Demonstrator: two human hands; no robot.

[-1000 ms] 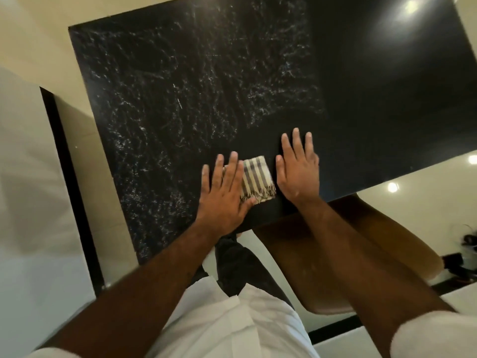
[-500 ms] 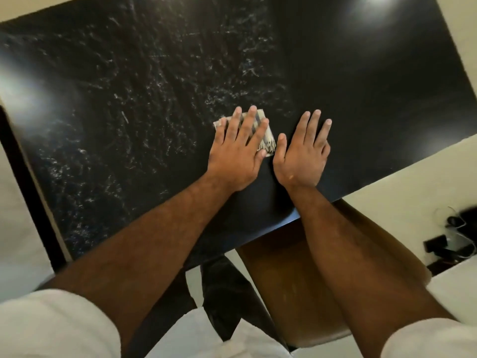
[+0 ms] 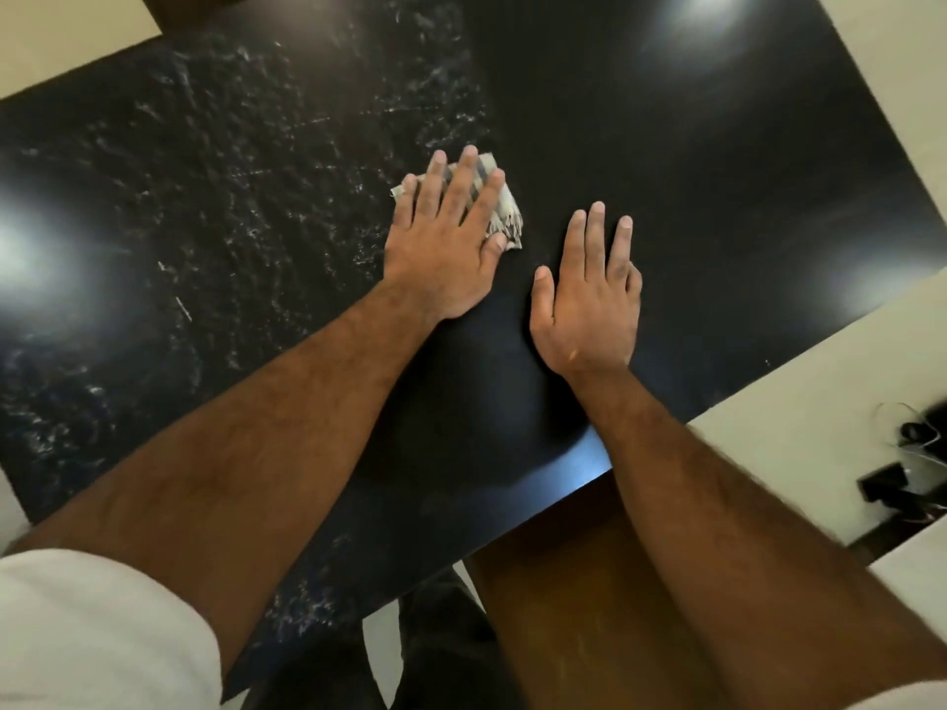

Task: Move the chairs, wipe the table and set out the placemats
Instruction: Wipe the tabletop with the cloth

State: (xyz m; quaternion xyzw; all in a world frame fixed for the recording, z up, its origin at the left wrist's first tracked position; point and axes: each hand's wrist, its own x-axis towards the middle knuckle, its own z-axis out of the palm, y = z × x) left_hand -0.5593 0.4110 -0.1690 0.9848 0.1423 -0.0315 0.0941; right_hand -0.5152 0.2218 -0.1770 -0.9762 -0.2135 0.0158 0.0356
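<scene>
The table (image 3: pixel 692 161) fills most of my view. It has a glossy black top, and its far and left edges run out of the picture. At the lower left a white sleeve (image 3: pixel 92 632) is cut off by the frame. The left half of the tabletop carries pale streaks and smears; I cannot tell whether they are moisture, dust or a pattern in the surface.

Near the middle of the table the left hand (image 3: pixel 446 253) lies flat, fingers straight and spread, pressing down on a folded striped cloth (image 3: pixel 507 217). The hand hides most of the cloth. I see only a corner past the little finger, strips between the fingers and a fringed edge by the thumb.

Just to the right, clear of the cloth, the right hand (image 3: pixel 584 304) rests palm down on bare tabletop. Its fingers are straight and close together and it holds nothing. Its little finger is hard to make out.

Below the table's near edge a brown chair seat (image 3: pixel 553 607) shows, partly covered by the right forearm. At the far right, on the pale floor (image 3: pixel 799 397), sit small dark objects with thin cables (image 3: pixel 907 448), too blurred to identify.
</scene>
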